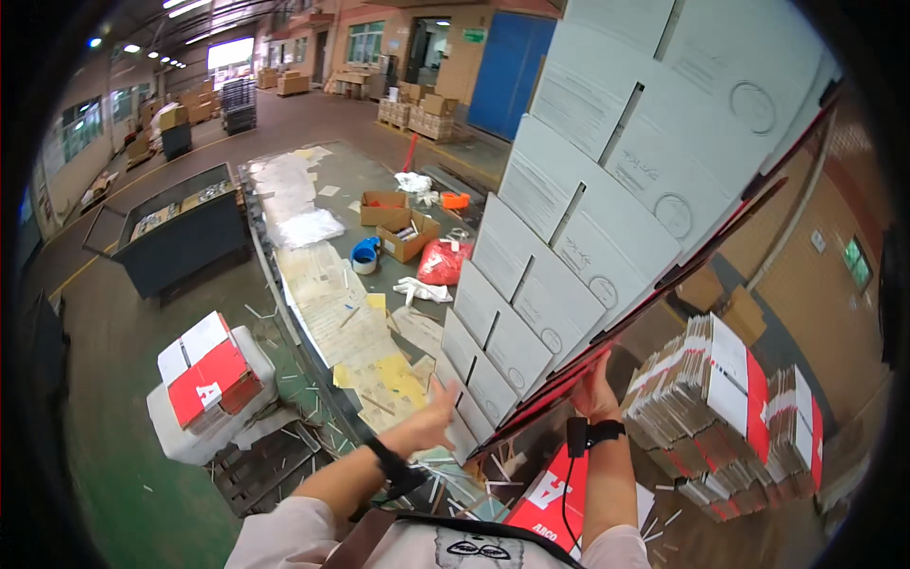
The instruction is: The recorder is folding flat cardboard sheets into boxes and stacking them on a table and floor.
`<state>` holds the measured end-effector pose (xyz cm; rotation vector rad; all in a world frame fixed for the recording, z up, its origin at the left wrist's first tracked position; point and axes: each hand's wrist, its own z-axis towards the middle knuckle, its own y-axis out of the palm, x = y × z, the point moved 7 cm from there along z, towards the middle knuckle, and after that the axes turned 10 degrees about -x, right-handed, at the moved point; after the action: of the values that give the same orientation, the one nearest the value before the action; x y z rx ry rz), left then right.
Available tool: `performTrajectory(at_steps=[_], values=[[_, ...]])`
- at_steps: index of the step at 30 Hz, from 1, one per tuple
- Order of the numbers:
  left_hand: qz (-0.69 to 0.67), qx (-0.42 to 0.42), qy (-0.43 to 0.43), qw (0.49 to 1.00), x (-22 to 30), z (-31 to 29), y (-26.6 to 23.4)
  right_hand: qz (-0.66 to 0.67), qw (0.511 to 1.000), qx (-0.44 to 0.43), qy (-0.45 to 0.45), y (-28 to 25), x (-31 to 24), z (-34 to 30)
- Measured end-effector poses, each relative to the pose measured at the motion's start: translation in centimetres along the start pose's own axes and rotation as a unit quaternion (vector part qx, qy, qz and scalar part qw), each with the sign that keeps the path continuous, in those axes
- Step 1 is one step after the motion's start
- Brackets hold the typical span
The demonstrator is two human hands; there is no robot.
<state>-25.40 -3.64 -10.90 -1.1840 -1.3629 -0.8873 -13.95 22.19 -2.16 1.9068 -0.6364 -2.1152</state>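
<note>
A tall, tilted row of overlapping flattened cardboard boxes [540, 228], white with dark slots and red edges, rises in front of me toward the upper right. Its lower right edge is gripped by my right hand [595, 394], with the fingers partly behind the cardboard. My left hand [428, 424] is at the lower left side of the row, fingers apart and slightly blurred; whether it touches the boxes I cannot tell. Below my right forearm lies a red and white flattened box [545, 503].
A worktable [327, 180] carries worn paper, open cartons [408, 237], blue tape [365, 254], a red bag [444, 262] and a white glove [422, 291]. Bundled flat boxes [697, 398] stand right; another stack [210, 370] sits left on a pallet. A dark bin [180, 247] stands beyond.
</note>
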Motion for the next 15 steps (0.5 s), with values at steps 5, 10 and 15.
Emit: performTrajectory(at_steps=[5,10,15], values=[[-0.336,0.128,-0.034,0.933,2.3,-1.1,2.2,-0.027,0.999,-0.018,0.013,4.3,0.4,-1.1],[-0.315,0.126,-0.005,0.941,6.1,-6.2,4.4,-0.076,0.992,-0.103,-0.007,11.1,-1.0,-3.9],[-0.347,0.13,0.049,0.927,4.4,-18.1,3.2,-0.082,0.975,-0.205,0.012,24.2,2.2,-4.8]])
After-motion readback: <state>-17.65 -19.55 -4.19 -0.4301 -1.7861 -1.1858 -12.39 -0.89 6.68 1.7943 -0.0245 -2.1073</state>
